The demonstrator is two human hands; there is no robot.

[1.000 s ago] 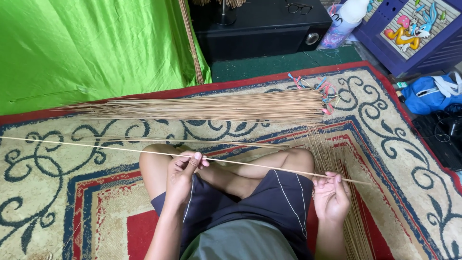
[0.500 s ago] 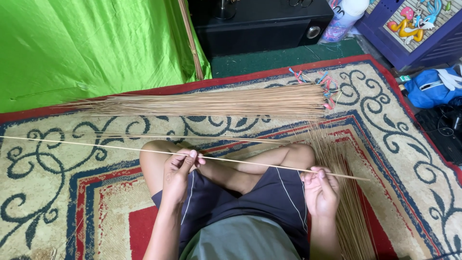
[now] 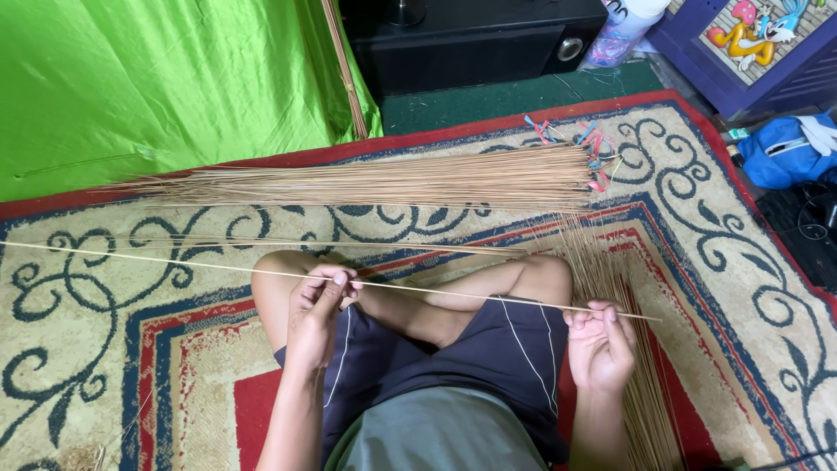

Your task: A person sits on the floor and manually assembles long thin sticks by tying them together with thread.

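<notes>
Over crossed legs, the left hand [image 3: 318, 301] and right hand [image 3: 602, 336] each pinch one long thin stick [image 3: 436, 292], which runs level between them and juts far past the left hand; beyond lies the stick bundle [image 3: 392, 181] on the carpet [image 3: 741, 262]

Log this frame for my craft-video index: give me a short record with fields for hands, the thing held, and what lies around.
Setting: person sits cross-legged on a patterned carpet
Left hand: fingers pinch a long thin stick along its length
Right hand: pinches the same stick near its end
Stick: spans nearly level above the knees, its long end reaching far past the left hand
Ahead: large bundle of sticks lying on the carpet
By right leg: second pile of sticks
Background: green cloth, black speaker box, blue bag
</notes>
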